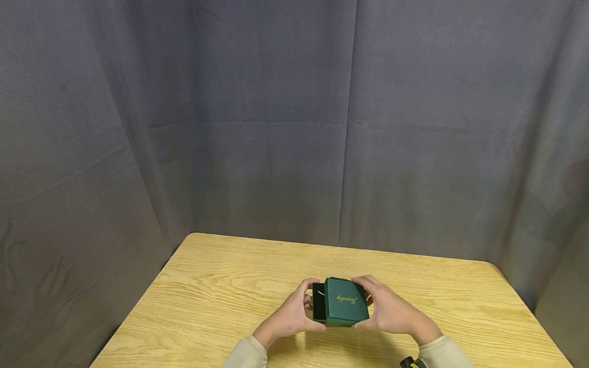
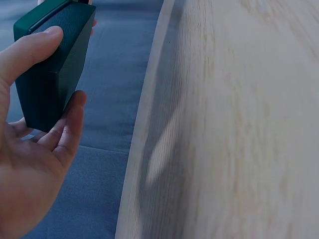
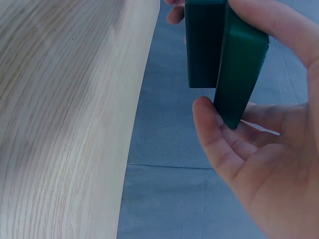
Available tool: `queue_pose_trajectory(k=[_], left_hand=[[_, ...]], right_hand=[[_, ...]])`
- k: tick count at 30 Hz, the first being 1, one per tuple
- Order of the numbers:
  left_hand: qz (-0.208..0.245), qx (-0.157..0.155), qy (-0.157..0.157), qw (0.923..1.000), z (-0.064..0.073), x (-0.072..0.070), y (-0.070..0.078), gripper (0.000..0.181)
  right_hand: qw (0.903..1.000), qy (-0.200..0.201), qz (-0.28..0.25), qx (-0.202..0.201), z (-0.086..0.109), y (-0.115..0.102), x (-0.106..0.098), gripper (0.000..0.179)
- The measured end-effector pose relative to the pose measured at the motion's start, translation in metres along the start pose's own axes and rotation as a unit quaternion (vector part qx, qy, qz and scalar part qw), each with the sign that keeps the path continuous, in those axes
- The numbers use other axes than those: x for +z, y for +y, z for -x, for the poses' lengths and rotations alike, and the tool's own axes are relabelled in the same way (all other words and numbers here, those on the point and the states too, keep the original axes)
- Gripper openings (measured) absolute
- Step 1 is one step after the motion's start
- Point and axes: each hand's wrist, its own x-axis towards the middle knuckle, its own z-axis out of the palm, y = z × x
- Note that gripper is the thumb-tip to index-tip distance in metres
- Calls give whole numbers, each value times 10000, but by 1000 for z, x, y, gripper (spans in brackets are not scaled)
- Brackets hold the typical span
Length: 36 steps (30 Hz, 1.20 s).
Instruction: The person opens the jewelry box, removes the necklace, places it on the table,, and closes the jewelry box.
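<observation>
Both hands hold a small green jewelry box above the table in the head view. Its lid (image 1: 347,299), with gold lettering upside down, sits shifted to the right of the box bottom (image 1: 318,307). Part of the dark inside shows, with a thin pale thing at the lid's edge that I cannot identify. My left hand (image 1: 292,313) grips the bottom, thumb on the near side and fingers on the far side. The lid is held at its right end by my right hand (image 1: 391,309). In the right wrist view, the lid (image 3: 244,59) stands tilted against the bottom (image 3: 204,50).
A light wooden table (image 1: 221,286) lies below the hands, its far corners rounded. Grey curtains (image 1: 271,128) hang behind it and along both sides. A small black object (image 1: 407,362) sits by the right sleeve cuff.
</observation>
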Motion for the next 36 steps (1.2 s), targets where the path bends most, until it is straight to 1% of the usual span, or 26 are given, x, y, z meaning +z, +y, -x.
queue_pose_trajectory(k=[7, 16, 20, 27, 31, 36], left_hand=[[71, -21, 4, 10000, 0, -1, -1, 92], [122, -83, -18, 9999, 2, -2, -1, 92], [16, -94, -2, 10000, 2, -2, 0, 92], [-443, -220, 106, 9987, 2, -3, 0, 93], [-469, -209, 138, 9986, 3, -3, -1, 94], [-464, -190, 143, 9986, 2, -4, -2, 94]], right_hand=[[10000, 76, 7, -34, 2, 3, -1, 86], [10000, 65, -64, 14, 5, 6, -3, 86], [10000, 69, -49, 39, 6, 8, -3, 87], [9999, 128, -25, -68, 9, 9, -4, 86], [9998, 166, 4, -99, 10, 10, -5, 86], [9999, 156, 12, -16, 11, 13, -5, 86]])
